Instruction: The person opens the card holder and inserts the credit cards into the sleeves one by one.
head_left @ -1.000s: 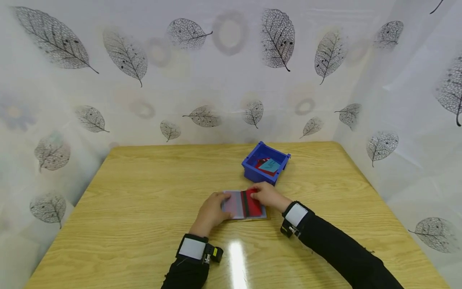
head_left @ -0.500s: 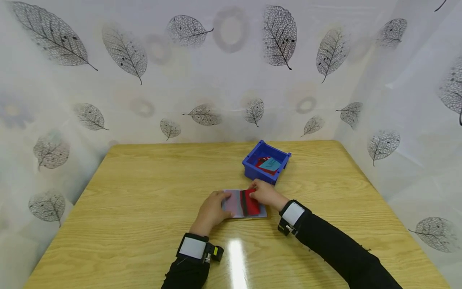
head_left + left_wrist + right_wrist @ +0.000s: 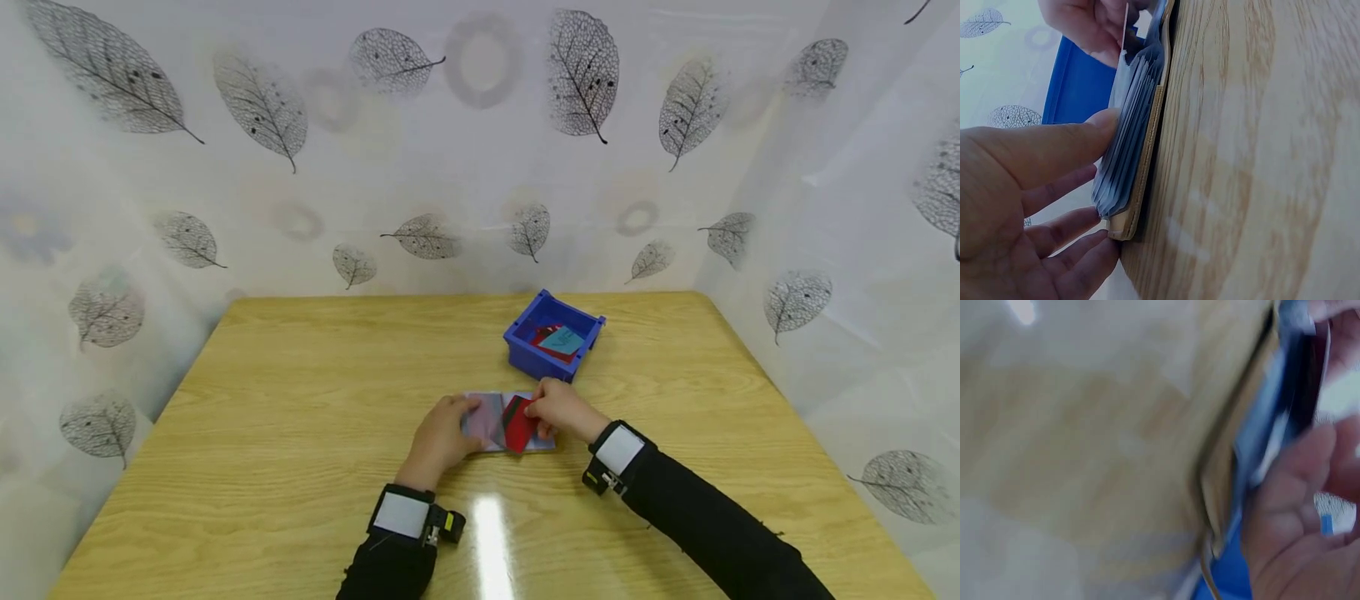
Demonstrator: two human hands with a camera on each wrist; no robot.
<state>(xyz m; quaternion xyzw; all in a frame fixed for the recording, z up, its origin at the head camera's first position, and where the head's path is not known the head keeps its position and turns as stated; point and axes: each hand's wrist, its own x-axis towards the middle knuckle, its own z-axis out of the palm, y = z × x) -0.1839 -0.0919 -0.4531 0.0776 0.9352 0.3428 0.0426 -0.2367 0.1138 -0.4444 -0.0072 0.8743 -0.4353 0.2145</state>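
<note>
An open card holder with clear plastic sleeves lies on the wooden table. Its tan cover shows under the stacked sleeves in the left wrist view. At the holder's left end, my left hand grips the sleeves, the thumb on top and the fingers at the outer edge. Between thumb and fingers, my right hand pinches a red card with a dark stripe. The card sits tilted over the holder's right half; whether any of it is inside a sleeve cannot be told. The right wrist view is blurred.
Just behind the holder stands a blue plastic box containing red cards and a light-blue card. The wooden table extends to both sides, and a leaf-patterned curtain hangs behind it.
The red card has gone from lying square on the right half to a tilted position, slightly leftward. The right hand shifted a little with it; the left hand stayed in place.
</note>
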